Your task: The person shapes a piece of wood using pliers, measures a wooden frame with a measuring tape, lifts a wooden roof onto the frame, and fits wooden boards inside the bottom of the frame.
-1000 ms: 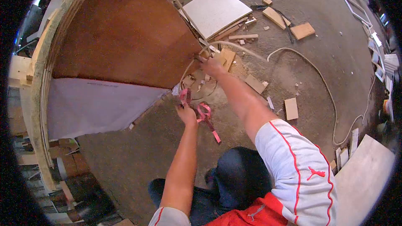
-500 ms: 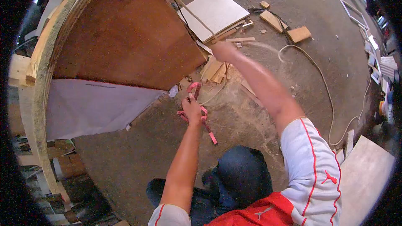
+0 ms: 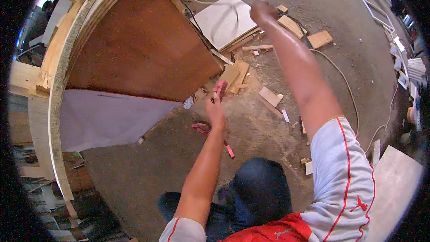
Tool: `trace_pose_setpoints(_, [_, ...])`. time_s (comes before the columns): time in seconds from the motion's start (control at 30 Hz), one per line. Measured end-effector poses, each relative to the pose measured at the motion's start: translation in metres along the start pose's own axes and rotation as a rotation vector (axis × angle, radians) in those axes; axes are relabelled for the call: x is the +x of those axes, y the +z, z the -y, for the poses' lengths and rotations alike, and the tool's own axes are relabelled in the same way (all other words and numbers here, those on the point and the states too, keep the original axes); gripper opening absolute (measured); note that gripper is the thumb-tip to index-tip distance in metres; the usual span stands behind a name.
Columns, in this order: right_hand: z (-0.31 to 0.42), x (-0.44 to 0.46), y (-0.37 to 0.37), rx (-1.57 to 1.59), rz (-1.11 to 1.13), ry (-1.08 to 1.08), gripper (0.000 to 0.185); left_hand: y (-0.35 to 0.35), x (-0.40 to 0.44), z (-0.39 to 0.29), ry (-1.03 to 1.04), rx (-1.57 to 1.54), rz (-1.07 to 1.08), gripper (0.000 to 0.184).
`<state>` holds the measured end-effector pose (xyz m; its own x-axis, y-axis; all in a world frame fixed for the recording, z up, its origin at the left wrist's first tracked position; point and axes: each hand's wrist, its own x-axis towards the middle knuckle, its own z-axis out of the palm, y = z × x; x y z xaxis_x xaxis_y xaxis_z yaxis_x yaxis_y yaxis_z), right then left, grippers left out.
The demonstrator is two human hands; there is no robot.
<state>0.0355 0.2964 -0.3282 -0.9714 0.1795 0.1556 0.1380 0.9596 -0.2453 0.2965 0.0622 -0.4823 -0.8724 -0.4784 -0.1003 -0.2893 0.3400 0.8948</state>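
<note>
My left hand (image 3: 216, 111) is closed on a pink measuring tape (image 3: 220, 88). Part of the tape loops up above my fingers, and the rest hangs below toward the floor. My right hand (image 3: 263, 10) is a fist at the end of my outstretched arm, over the right corner of a pale square board (image 3: 226, 20). A beige cord (image 3: 197, 2) runs from the upper left toward that fist and blurs near it; the hand appears to grip it. Left of my hands stands a large brown panel (image 3: 139, 40) with a curved wooden edge (image 3: 60, 103).
Wood offcuts (image 3: 239, 74) and sawdust lie on the floor ahead. Wooden blocks (image 3: 320, 39) are at the upper right. More beige cord (image 3: 347, 80) trails across the floor at right. A pale sheet (image 3: 392, 188) lies at lower right.
My right hand has moved up and to the right, swinging the cord over the pale board. My left hand has shifted slightly right with the measuring tape.
</note>
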Motion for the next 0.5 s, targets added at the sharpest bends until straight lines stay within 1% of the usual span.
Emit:
trace_pose_setpoints(0.03, [0.002, 0.010, -0.008, 0.125, -0.042, 0.017, 0.023, -0.002, -0.002, -0.019, -0.003, -0.013, 0.009, 0.039])
trace_pose_setpoints(0.07, [0.008, 0.029, 0.002, 0.265, -0.177, 0.003, 0.026, -0.003, -0.005, -0.037, -0.007, -0.025, 0.017, 0.039])
trace_pose_setpoints(0.1, [0.016, 0.043, 0.016, 0.402, -0.308, -0.013, 0.028, -0.004, -0.007, -0.054, -0.029, -0.109, 0.051, 0.038])
trace_pose_setpoints(0.17, [0.051, 0.050, 0.020, 0.245, -0.278, -0.209, 0.030, 0.001, 0.003, -0.056, -0.055, -0.258, 0.083, 0.037])
trace_pose_setpoints(0.2, [0.072, 0.034, 0.009, 0.345, -0.224, -0.181, 0.030, 0.007, 0.011, -0.048, -0.057, -0.322, 0.079, 0.036])
trace_pose_setpoints(0.23, [0.084, 0.039, 0.041, 0.486, -0.306, -0.243, 0.030, 0.010, 0.015, -0.043, -0.060, -0.384, 0.074, 0.035])
trace_pose_setpoints(0.27, [0.098, 0.024, 0.045, 0.526, -0.247, -0.167, 0.030, 0.008, 0.014, -0.045, -0.034, -0.393, 0.062, 0.034])
trace_pose_setpoints(0.3, [0.104, 0.024, 0.068, 0.585, -0.151, -0.173, 0.029, 0.005, 0.010, -0.050, -0.007, -0.401, 0.050, 0.034])
trace_pose_setpoints(0.33, [0.106, 0.023, 0.099, 0.658, -0.104, -0.231, 0.030, 0.003, 0.004, -0.052, 0.021, -0.410, 0.038, 0.033])
trace_pose_setpoints(0.37, [0.111, 0.008, 0.121, 0.729, 0.122, -0.152, 0.039, 0.001, 0.000, -0.049, -0.001, -0.354, 0.024, 0.032])
trace_pose_setpoints(0.43, [0.100, 0.048, 0.312, 0.614, 0.139, -0.227, 0.050, -0.004, -0.008, -0.043, -0.038, -0.242, -0.008, 0.031])
trace_pose_setpoints(0.5, [0.083, -0.004, 0.350, 0.484, 0.269, -0.237, 0.049, -0.004, -0.010, -0.032, 0.024, -0.308, 0.005, 0.030])
